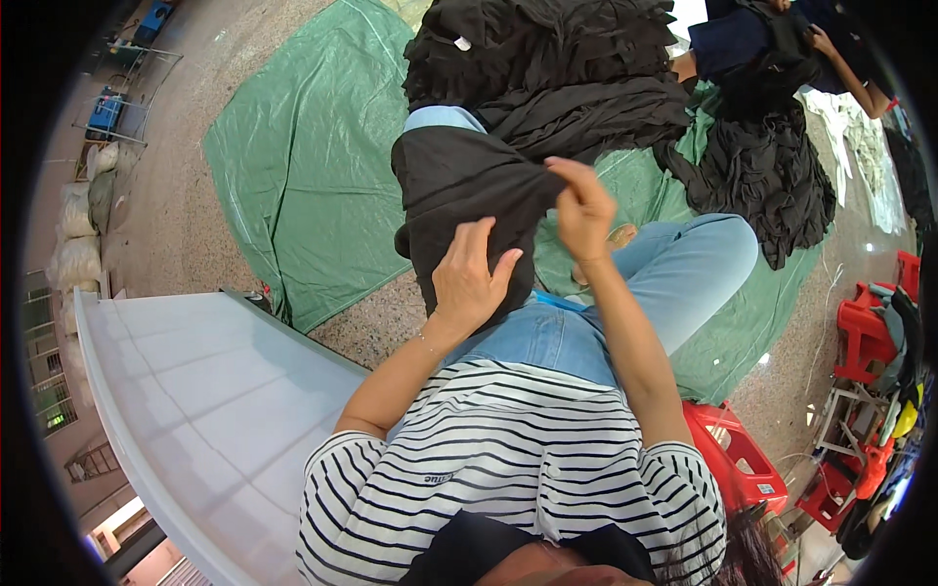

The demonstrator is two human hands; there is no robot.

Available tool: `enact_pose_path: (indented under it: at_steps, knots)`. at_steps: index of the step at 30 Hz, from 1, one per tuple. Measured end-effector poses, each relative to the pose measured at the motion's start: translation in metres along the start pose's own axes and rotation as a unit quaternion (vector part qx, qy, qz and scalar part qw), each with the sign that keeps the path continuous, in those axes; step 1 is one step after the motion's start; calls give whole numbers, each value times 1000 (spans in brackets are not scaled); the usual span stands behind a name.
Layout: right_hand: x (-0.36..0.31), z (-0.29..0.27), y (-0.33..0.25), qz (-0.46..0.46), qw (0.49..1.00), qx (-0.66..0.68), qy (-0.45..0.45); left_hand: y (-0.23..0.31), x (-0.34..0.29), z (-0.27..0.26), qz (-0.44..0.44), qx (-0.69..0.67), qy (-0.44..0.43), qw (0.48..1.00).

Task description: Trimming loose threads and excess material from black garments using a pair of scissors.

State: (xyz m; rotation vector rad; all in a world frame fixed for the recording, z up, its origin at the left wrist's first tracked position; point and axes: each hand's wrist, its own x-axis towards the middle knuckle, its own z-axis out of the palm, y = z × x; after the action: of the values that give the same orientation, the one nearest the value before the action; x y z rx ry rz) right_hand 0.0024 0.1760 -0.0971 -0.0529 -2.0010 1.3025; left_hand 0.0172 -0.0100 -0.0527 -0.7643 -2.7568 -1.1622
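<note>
A piece of black cloth [454,181] lies spread over my raised left knee and thigh; whether it is a whole garment I cannot tell. My left hand [471,275] rests on its near part, fingers stretched and thumb apart. At the cloth's right side, my right hand [584,210] pinches the edge between thumb and fingers and draws it up taut. Just beyond my knee spreads a large heap of black cloth [547,59], and a smaller black pile [767,181] lies to the right.
Green plastic sheeting [322,166] covers the floor under the piles. A pale panel [215,381] stands close on my left. Beside my right hip is a red plastic stool [733,454]. Another person [762,49] handles dark cloth at the far right. Red stools [865,327] hold more cloth.
</note>
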Motion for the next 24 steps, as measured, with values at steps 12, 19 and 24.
enact_pose_path:
  at_steps: [12, 19, 24]
  knots:
    - [19, -86, -101, 92, 990, 25, 107, 47, 26, -53, -78, -419, -282, 860]
    - [-14, -41, -61, 300, 947, 102, 53, 17, 28, -6, -300, -594, -162, 729]
    - [-50, -46, -72, 182, 959, 54, -210, 11, 26, -13, -307, -560, -167, 751]
